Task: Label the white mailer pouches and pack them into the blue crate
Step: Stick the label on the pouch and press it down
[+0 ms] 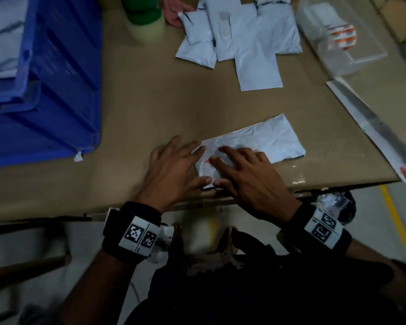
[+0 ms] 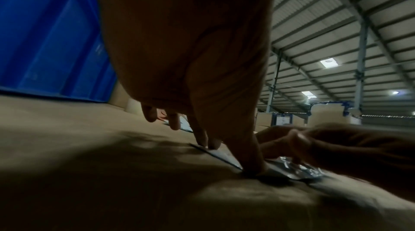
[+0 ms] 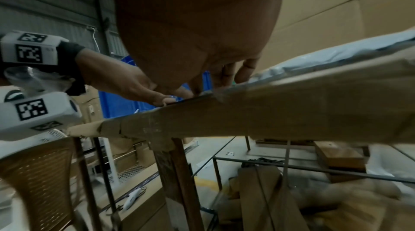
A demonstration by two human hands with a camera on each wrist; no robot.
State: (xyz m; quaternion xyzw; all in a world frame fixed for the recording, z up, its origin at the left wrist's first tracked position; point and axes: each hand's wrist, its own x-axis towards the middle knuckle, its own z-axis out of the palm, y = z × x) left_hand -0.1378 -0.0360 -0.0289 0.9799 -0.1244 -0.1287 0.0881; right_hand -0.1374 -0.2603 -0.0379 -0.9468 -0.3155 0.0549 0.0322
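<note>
A white mailer pouch (image 1: 267,139) lies flat near the front edge of the brown table (image 1: 138,113). A clear glossy label (image 1: 205,168) with a small red mark sits on the pouch's near end. My left hand (image 1: 174,165) lies spread at the pouch's left edge, thumb and fingertips pressing it down (image 2: 253,165). My right hand (image 1: 246,174) presses flat on the label with straight fingers. The blue crate (image 1: 45,90) stands at the left with white pouches inside. Several more white pouches (image 1: 239,38) lie piled at the back.
Another person's hand (image 1: 174,12) touches the pile at the back. Green and clear tape rolls (image 1: 143,19) stand beside it. A clear plastic box (image 1: 340,41) sits at the back right. A strip of label backing (image 1: 373,130) lies along the right edge.
</note>
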